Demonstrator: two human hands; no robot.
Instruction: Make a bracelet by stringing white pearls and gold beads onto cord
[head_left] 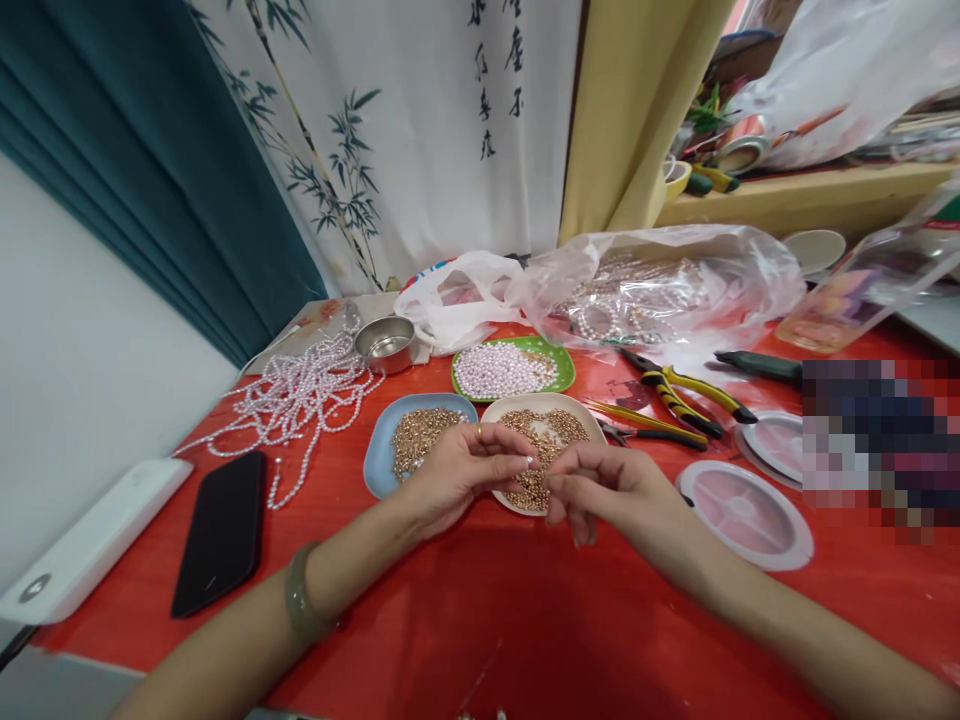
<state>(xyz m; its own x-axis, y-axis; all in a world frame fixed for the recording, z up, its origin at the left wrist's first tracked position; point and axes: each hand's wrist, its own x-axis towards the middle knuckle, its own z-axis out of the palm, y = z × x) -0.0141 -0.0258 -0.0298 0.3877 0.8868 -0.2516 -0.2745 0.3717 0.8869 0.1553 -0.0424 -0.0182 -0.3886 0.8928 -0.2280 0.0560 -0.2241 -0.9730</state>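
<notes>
My left hand (pixel 469 470) is closed in a pinch, with a tiny whitish spot at its fingertips that could be a bead or a nail. Close beside it, my right hand (pixel 607 485) also pinches thumb against forefinger; what it holds is too small to make out. Both sets of fingertips hover over a cream dish (pixel 596 425) of gold beads (pixel 532 490). Partly behind my left hand is a blue dish (pixel 379 450) with gold beads and a few pearly ones. A green dish (pixel 564 362) behind them carries pinkish-white pearl beads (pixel 499 370).
Strung pearl beads (pixel 307 390) lie in a heap at left, near a metal bowl (pixel 386 345) and a black phone (pixel 219 535). On the right are yellow-black pliers (pixel 667 390), cutters (pixel 660 436) and a plastic spool (pixel 746 515). Behind sits a clear bag (pixel 675 280) of beaded strands.
</notes>
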